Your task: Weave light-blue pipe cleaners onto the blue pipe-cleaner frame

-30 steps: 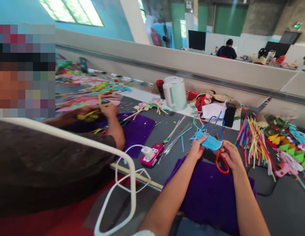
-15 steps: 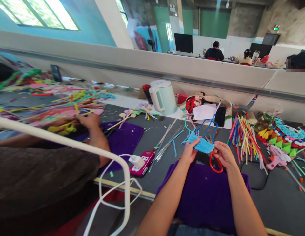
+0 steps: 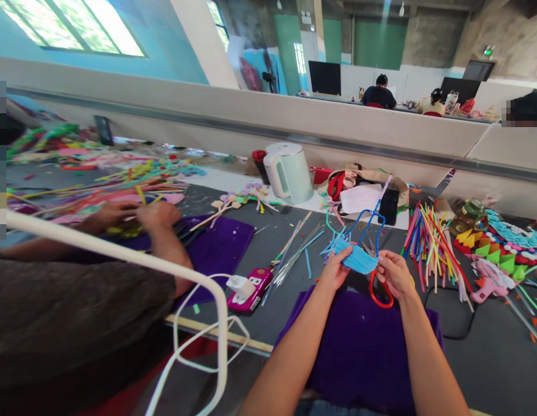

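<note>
A light-blue piece made of pipe cleaners laid side by side (image 3: 359, 259) is held up in front of me, with darker blue pipe cleaners (image 3: 364, 222) bent into a frame rising from it. My left hand (image 3: 336, 267) grips its left end between thumb and fingers. At the right end, my right hand (image 3: 395, 271) pinches the corner where the dark-blue stem meets it. Red-handled scissors (image 3: 381, 290) lie behind and below the piece, their blades partly hidden. A purple cloth (image 3: 364, 346) is spread under my forearms.
To the right lie a bundle of coloured pipe cleaners (image 3: 433, 245), a pink glue gun (image 3: 489, 283) and a glass jar (image 3: 470, 214). A kettle (image 3: 297, 173) stands behind; a magenta power strip (image 3: 253, 289) sits left. A co-worker's hands (image 3: 158, 216) work beyond a white tube (image 3: 121, 248).
The light-blue piece and both my hands stay almost in place. The co-worker's hands have come together over their cloth. The view has shifted slightly.
</note>
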A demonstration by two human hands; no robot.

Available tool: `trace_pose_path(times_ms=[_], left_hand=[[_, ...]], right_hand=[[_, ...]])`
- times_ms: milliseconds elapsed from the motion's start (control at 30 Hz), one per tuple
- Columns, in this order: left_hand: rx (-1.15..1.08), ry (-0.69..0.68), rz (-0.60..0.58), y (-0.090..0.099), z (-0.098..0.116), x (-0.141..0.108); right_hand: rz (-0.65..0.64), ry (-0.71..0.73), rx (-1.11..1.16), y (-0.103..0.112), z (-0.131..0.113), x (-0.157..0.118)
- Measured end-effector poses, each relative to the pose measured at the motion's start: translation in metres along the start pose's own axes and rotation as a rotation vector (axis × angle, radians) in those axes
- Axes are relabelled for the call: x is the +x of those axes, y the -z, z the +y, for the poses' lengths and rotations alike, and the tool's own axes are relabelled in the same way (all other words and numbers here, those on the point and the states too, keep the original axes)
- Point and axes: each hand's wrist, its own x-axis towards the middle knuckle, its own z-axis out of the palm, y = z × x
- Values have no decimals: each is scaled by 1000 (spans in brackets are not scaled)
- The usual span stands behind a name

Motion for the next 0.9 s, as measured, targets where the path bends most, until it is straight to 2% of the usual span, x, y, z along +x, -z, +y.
trace_pose_path(times_ms=[300,533,667,800,900], left_hand=[[-62,55,-23,-5,2,-4],[95,-18,-59,-3,6,-7],[150,-39,-79,-4,8,-8],[54,-93,-54,-3,11,-5],[28,-76,-72,-2,13,-3]], right_hand=[[-15,41,-30,-6,1,-2],[152,138,-164,2,-8,1],[140,166,-252,2,-7,-2],[37,139,-302,1,-8,-4],[103,119,-218,7,-12,-2]])
